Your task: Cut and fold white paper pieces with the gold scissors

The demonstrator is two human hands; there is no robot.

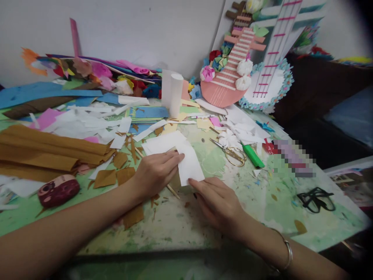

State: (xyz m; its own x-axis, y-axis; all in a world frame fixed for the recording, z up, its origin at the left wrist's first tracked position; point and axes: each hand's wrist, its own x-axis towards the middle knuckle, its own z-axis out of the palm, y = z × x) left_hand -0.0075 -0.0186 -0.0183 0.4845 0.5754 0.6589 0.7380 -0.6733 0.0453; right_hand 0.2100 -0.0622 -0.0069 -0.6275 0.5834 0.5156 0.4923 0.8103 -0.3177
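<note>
A piece of white paper (190, 161) is held between my two hands above the front middle of the table; it looks folded or doubled over, with another white part (153, 144) reaching out to the left. My left hand (159, 169) is closed on its left side, thumb and fingers pressed together. At the lower right corner, my right hand (217, 200) pinches the sheet between thumb and fingers. Under my left hand, a thin wooden stick (173, 191) is partly hidden. Gold-handled scissors (233, 153) lie right of the paper, beside a white paper flower (228, 137).
Brown crepe paper (43, 151), a maroon rounded object (59, 190) and white scraps cover the left. To the right lie a green cutter (253, 155) and black glasses (314, 200). Behind stand a white paper roll (176, 95) and paper instruments (227, 91) against the wall.
</note>
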